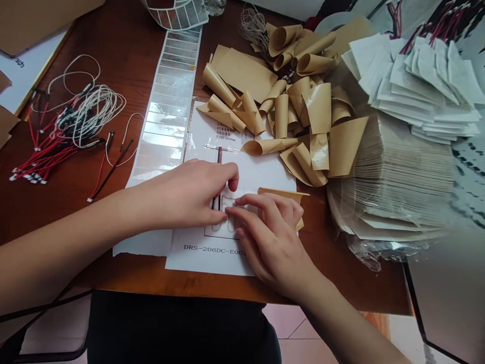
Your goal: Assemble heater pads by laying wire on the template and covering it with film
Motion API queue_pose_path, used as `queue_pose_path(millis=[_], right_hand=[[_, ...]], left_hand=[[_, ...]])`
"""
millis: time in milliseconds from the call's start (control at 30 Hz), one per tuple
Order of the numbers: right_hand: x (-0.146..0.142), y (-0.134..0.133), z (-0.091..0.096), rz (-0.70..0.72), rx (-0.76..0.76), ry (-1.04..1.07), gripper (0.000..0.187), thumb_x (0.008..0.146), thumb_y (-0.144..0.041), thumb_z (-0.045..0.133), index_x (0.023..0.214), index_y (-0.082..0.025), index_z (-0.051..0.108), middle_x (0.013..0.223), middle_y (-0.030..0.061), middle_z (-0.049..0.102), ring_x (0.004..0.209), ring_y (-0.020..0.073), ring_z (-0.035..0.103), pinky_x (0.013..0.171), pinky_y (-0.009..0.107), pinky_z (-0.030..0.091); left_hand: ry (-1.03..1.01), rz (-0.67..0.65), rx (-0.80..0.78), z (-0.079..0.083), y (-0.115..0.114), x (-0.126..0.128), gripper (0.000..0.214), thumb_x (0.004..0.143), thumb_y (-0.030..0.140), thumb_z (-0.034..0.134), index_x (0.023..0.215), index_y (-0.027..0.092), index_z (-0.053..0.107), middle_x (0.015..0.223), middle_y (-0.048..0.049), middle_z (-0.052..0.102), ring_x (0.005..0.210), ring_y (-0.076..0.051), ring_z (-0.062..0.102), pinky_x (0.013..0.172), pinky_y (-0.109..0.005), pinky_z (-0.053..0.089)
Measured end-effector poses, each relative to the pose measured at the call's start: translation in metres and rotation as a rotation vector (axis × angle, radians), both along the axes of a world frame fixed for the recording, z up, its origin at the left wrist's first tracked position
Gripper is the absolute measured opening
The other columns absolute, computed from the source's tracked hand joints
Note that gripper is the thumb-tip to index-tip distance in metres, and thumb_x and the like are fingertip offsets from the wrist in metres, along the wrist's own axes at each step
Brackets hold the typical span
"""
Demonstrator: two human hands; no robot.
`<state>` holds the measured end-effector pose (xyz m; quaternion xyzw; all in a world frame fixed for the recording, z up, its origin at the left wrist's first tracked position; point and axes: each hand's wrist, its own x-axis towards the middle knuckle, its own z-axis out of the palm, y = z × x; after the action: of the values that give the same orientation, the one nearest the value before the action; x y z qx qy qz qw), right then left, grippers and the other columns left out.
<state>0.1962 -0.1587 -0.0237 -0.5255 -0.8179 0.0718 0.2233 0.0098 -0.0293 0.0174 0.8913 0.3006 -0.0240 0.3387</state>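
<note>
My left hand (pixel 193 192) lies across a red-and-black wire lead (pixel 220 154) on the white paper sheet (pixel 206 260). Its index finger curls over the lead, and its thumb points right, low on the sheet; the other fingers are hidden. My right hand (pixel 275 232) reaches in from the lower right, fingers stretched out and apart. Its index fingertip touches the sheet close to my left thumb, at a thin looped line (pixel 231 225) inside a printed outline. Whether that line is wire or print is unclear. Printed below is "DRS-206DC-E00", partly covered at its end.
Left lies a tangle of white cord (pixel 100 114) with red and black connector wires (pixel 41 159). A strip of silvery labels (pixel 166 111) runs down the table (pixel 125 45). Curled brown backing papers (pixel 282 114), stacked pads (pixel 405 167) and white wired pouches (pixel 424 81) crowd the right.
</note>
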Motion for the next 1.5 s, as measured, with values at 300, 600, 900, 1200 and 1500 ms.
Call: queue_pose_path(millis=[300, 600, 900, 1200, 1500], right_hand=[[0.0013, -0.0005, 0.0025, 0.001, -0.007, 0.007, 0.028, 0.099, -0.016, 0.051, 0.126, -0.019, 0.060, 0.123, 0.0125, 0.064, 0.113, 0.0289, 0.052, 0.093, 0.047, 0.034], [0.0021, -0.0001, 0.0028, 0.008, -0.022, -0.008, 0.030, 0.099, -0.015, 0.051, 0.126, -0.021, 0.060, 0.124, 0.0119, 0.063, 0.114, 0.0291, 0.052, 0.093, 0.047, 0.035], [0.0006, 0.0000, 0.0016, -0.011, -0.010, 0.017, 0.027, 0.099, -0.015, 0.050, 0.124, -0.018, 0.061, 0.119, 0.0123, 0.064, 0.111, 0.0288, 0.053, 0.092, 0.047, 0.034], [0.0020, 0.0003, 0.0030, 0.012, -0.013, 0.028, 0.028, 0.100, -0.016, 0.051, 0.126, -0.016, 0.060, 0.118, 0.0127, 0.062, 0.110, 0.0282, 0.052, 0.090, 0.046, 0.034], [0.0007, 0.0006, 0.0025, 0.001, -0.009, 0.010, 0.026, 0.101, -0.015, 0.050, 0.124, -0.017, 0.062, 0.118, 0.0120, 0.063, 0.111, 0.0277, 0.052, 0.090, 0.045, 0.034]], left_hand=[[0.025, 0.000, 0.003, -0.0004, -0.0001, 0.0004, 0.029, 0.079, 0.028, 0.071, 0.104, 0.022, 0.057, 0.084, 0.0010, 0.062, 0.078, -0.018, 0.057, 0.067, -0.027, 0.037], [0.003, -0.006, -0.004, 0.0006, 0.0002, 0.0002, 0.027, 0.080, 0.028, 0.070, 0.103, 0.021, 0.057, 0.082, 0.0014, 0.060, 0.077, -0.017, 0.056, 0.068, -0.027, 0.037], [0.026, -0.018, -0.035, 0.0019, 0.0020, -0.0007, 0.027, 0.082, 0.029, 0.070, 0.104, 0.021, 0.056, 0.087, 0.0006, 0.062, 0.080, -0.018, 0.058, 0.068, -0.027, 0.038], [0.051, -0.031, -0.083, 0.0088, 0.0029, -0.0005, 0.019, 0.088, 0.027, 0.066, 0.103, 0.020, 0.056, 0.087, 0.0003, 0.063, 0.076, -0.015, 0.056, 0.067, -0.026, 0.037], [0.002, 0.011, -0.030, -0.0008, -0.0013, -0.0002, 0.023, 0.082, 0.027, 0.069, 0.101, 0.022, 0.056, 0.082, 0.0023, 0.061, 0.076, -0.017, 0.056, 0.067, -0.028, 0.036]])
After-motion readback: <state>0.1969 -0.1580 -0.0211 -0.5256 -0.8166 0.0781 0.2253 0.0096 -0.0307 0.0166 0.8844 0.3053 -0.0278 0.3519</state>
